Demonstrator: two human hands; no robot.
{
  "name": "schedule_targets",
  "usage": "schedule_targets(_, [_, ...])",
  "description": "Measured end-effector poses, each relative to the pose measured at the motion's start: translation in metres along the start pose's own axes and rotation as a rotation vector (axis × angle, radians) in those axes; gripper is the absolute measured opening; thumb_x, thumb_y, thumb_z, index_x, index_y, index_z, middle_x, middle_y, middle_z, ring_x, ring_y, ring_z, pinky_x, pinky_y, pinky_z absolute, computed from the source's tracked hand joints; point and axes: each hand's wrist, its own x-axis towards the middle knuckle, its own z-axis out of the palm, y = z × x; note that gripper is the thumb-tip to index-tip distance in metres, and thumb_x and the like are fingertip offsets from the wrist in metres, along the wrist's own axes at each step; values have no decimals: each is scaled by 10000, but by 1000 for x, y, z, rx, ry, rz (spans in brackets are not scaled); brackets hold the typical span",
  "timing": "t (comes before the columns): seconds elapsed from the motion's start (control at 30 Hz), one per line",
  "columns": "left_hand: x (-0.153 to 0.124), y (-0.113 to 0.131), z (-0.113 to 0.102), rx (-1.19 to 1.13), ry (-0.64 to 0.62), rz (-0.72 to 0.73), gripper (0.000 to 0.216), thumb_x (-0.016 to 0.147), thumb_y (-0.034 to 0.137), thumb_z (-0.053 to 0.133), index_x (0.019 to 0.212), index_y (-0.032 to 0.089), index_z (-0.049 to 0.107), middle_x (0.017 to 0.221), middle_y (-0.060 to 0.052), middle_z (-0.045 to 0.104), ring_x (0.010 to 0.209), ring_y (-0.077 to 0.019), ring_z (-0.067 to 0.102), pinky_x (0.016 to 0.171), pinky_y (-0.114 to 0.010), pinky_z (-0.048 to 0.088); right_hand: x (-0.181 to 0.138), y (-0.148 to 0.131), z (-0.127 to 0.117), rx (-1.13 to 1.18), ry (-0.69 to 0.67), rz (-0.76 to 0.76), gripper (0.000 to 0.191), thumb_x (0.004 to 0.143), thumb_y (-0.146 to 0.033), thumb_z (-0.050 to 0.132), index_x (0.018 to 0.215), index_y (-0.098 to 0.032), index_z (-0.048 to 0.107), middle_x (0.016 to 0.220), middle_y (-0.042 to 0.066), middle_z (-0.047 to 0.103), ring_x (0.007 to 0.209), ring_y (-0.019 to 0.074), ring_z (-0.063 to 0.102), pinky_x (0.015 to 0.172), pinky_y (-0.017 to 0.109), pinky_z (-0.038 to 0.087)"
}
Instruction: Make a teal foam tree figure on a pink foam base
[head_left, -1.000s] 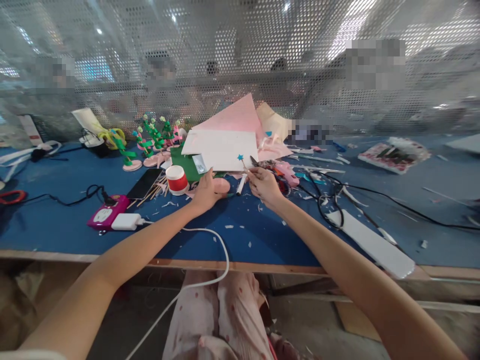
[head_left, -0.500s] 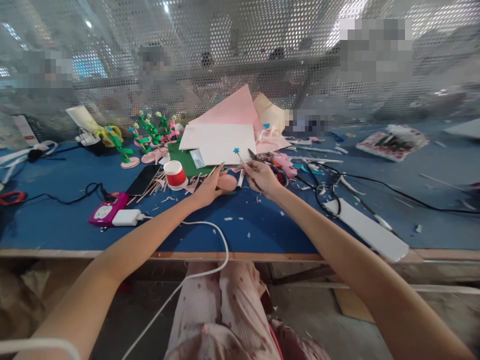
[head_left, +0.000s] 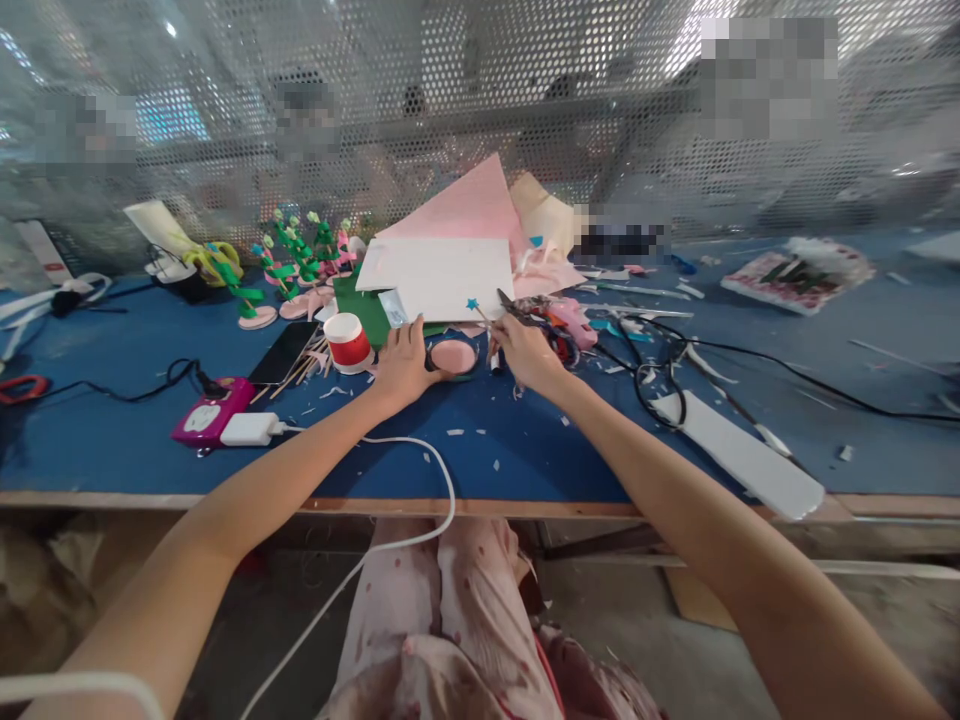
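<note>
Between the fingertips of my right hand [head_left: 529,352] is a thin stick with a blue star [head_left: 472,304] at its tip, tilted up to the left. My left hand [head_left: 403,366] rests with its fingers apart on the table, its thumb at the near left edge of a pink round disc [head_left: 453,356] with a dark rim. To the left of that hand stands a white and red paper cup [head_left: 349,344]. Beyond both hands lies a white sheet [head_left: 442,275] over a green sheet [head_left: 352,310]. Scissors and a pink glue gun [head_left: 574,322] are right of my right hand, partly hidden.
Green paper plants [head_left: 300,262] on pink bases stand at the back left. A black phone [head_left: 285,352], thin sticks and a purple power socket [head_left: 214,412] lie left. A white cable crosses the front edge. Black cords and a white strip [head_left: 742,455] lie right. A perforated metal screen is behind.
My left hand has moved slightly left, with fingers spread, and the pink disc now lies flat on the table beside it. My right hand still holds the star stick, nearly in place.
</note>
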Motion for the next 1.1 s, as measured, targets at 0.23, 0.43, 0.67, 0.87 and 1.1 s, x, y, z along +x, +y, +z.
schedule_targets(0.23, [5, 3, 1, -72, -215, 50, 842, 698, 374, 657, 1384, 170, 214, 1288, -165, 475, 1268, -334, 296, 1028, -528, 252, -1, -3, 0, 239, 104, 188, 110, 818, -174, 447, 713, -202, 459, 608, 28, 628, 390, 113, 465, 464, 260, 400])
schedule_targets(0.43, [6, 1, 4, -136, -183, 79, 894, 681, 350, 678, 1399, 172, 176, 1288, -158, 498, 1253, -307, 361, 1037, -496, 264, -8, -19, 3, 457, -50, 372, 122, 849, -310, 474, 789, -204, 487, 328, -57, 461, 216, 129, 385, 269, 243, 324])
schedule_targets(0.67, [4, 2, 5, -146, -338, 56, 765, 756, 375, 589, 1382, 153, 211, 1393, -195, 365, 1324, -320, 286, 1065, -508, 216, -10, -23, 2, 706, -167, 467, 246, 851, -395, 492, 704, -215, 413, 256, -89, 382, 167, 111, 352, 193, 183, 246])
schedule_targets(0.87, [3, 7, 1, -254, -199, 58, 971, 638, 404, 712, 1398, 165, 157, 1284, -188, 432, 1216, -324, 397, 1015, -483, 307, -9, -32, 2, 741, -118, 512, 210, 900, -273, 415, 703, -212, 378, 362, -86, 471, 175, 67, 314, 197, 181, 283])
schedule_targets(1.1, [2, 16, -6, -354, 141, 186, 933, 651, 535, 658, 1384, 206, 184, 1269, -160, 408, 1195, -283, 409, 1014, -428, 343, -11, -38, -8, 986, -40, 492, 286, 768, -402, 616, 701, -163, 474, 491, -55, 537, 231, -18, 230, 200, 122, 148])
